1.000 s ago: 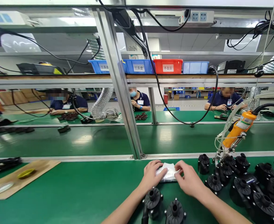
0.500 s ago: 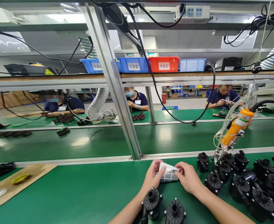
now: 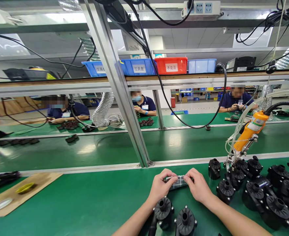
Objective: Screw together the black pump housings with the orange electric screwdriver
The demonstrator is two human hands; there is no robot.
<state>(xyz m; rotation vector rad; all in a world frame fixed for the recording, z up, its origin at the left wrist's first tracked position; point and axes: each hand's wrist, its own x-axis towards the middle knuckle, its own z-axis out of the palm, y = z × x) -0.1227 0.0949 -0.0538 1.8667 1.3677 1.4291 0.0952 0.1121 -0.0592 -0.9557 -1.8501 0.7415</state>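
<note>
Between my two hands is a small sheet of silvery rectangular labels [image 3: 179, 183], bent and tilted over the green bench. My left hand [image 3: 162, 186] pinches its left end between thumb and fingers. At the other end, my right hand [image 3: 197, 185] has its thumb and fingertips closed on the sheet's edge. Fingers cover both ends. Just in front of my left wrist stands a black pump-like housing [image 3: 163, 209] with a round spout on top. A similar black housing [image 3: 185, 220] is beside it, between my forearms.
Several black housings [image 3: 255, 193] crowd the bench at right, below a hanging orange power screwdriver [image 3: 250, 129]. Cardboard [image 3: 48, 179] with a yellow roll [image 3: 25, 188] lies at left. A metal post [image 3: 124, 98] rises ahead. Co-workers [image 3: 145, 105] sit beyond the green conveyor [image 3: 183, 144].
The sheet has tipped and bent, and its white flap no longer shows. My fingers have closed in tighter at both ends. Dark parts on the conveyor have shifted slightly right.
</note>
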